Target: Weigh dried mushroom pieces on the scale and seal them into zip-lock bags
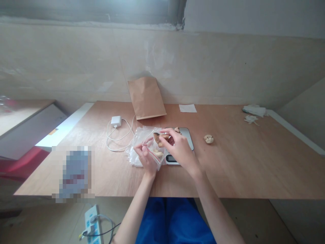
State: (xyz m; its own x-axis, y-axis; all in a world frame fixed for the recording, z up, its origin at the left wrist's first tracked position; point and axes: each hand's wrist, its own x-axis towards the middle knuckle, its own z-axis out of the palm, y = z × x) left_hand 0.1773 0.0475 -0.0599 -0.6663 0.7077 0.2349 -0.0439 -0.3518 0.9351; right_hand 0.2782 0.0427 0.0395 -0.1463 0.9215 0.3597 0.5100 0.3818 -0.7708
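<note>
At the left edge of the scale [188,138], between our two hands, we held a curled brown piece [157,138] above a clear zip bag [160,162]. We gripped the piece between the thumb and fingertips of our right hand [178,145]. We kept our left hand [146,159] at the bag's mouth, thumb and fingers curved apart; we could not tell whether they pinched the film. Inside the bag we saw pale pieces [157,153]. We judged the brown piece light, dry and stiff, liable to crack under hard pressure; its thicker middle seemed the best point of hold, with thin edges left free. We judged the film soft, slippery and prone to folding, best held at its red-striped rim.
</note>
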